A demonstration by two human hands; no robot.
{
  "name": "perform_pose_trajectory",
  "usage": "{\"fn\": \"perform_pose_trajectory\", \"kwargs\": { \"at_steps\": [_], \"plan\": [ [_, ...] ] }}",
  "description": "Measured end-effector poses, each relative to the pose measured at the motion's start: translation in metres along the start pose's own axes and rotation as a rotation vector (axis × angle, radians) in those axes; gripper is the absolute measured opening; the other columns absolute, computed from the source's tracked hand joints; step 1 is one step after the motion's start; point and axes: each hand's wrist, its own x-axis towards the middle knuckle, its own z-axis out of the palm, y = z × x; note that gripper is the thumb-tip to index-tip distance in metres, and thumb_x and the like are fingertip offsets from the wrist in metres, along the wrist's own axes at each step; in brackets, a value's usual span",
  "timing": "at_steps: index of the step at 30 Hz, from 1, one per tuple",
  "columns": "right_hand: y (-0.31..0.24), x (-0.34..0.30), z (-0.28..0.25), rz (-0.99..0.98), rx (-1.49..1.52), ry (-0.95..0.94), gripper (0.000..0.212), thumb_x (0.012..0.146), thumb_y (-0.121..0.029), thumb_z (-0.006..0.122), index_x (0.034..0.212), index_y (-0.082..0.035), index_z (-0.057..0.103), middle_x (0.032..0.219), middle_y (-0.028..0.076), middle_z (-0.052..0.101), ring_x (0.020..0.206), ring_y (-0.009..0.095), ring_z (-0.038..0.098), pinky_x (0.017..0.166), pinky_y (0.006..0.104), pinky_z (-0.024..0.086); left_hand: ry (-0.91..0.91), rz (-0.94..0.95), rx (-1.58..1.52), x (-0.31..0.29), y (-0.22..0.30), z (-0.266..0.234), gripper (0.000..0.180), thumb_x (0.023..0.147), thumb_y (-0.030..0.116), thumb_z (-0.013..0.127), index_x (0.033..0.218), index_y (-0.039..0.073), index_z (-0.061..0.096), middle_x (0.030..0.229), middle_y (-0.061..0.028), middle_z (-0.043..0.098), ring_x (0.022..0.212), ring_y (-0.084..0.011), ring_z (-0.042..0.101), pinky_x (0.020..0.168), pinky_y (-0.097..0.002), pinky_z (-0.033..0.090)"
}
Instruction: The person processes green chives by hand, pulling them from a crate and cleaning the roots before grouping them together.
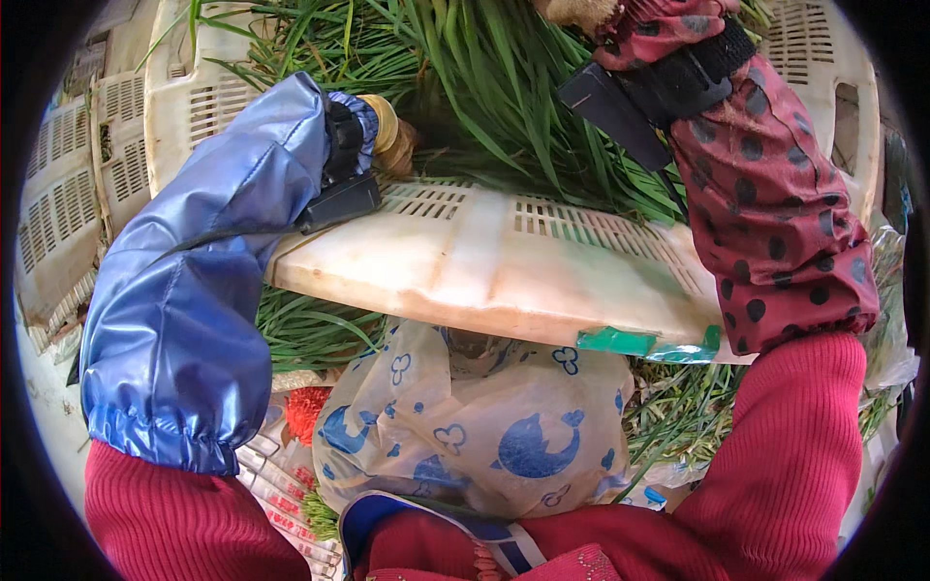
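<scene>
Long, flat green leaves, like garlic chives (504, 87), fill a white slotted plastic crate (484, 257) in front of me. My left hand (395, 145) reaches over the crate's near wall beside the leaves. Its fingers are hidden down in the shadow, so its grip does not show. At the top edge, my right hand (579, 12), in what looks like a tan glove, is over the leaves and cut off by the picture. A blue sleeve cover (184, 290) is on my left arm, a red one with black dots (765, 194) on my right.
Other slotted crates (68, 213) stand at the left. More cut leaves (315, 324) lie below the crate's near wall. A pale apron with blue whales (465, 416) covers my lap. Something bright red (306, 412) sits at its left, and clear plastic film (886, 310) hangs at the right.
</scene>
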Motion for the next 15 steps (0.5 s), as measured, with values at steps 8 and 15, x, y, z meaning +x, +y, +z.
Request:
{"fn": "perform_pose_trajectory", "kwargs": {
  "at_steps": [8, 15],
  "plan": [
    [0.010, 0.006, 0.003, 0.021, 0.107, 0.071, 0.013, 0.075, -0.012, 0.073, 0.082, -0.004, 0.065, 0.068, 0.002, 0.062, 0.061, 0.012, 0.057, 0.057, 0.0271, 0.047, -0.083, -0.122, -0.069, -0.072, 0.026, -0.053, 0.052, 0.086, 0.030, 0.067, 0.127, 0.000, 0.055, 0.112, -0.0202, 0.066, 0.104, -0.0324, 0.062, 0.087, -0.0413, 0.050],
    [-0.022, -0.021, -0.009, 0.069, 0.086, 0.148, 0.015, 0.078, -0.005, 0.073, 0.091, -0.004, 0.064, 0.072, 0.001, 0.061, 0.062, 0.012, 0.057, 0.057, 0.0260, 0.050, -0.031, 0.141, -0.925, -0.191, 0.067, -0.081, 0.046, 0.090, 0.017, 0.063, 0.129, -0.004, 0.049, 0.084, -0.0127, 0.071, 0.051, -0.0151, 0.061, 0.049, -0.0294, 0.049]
  ]
}}
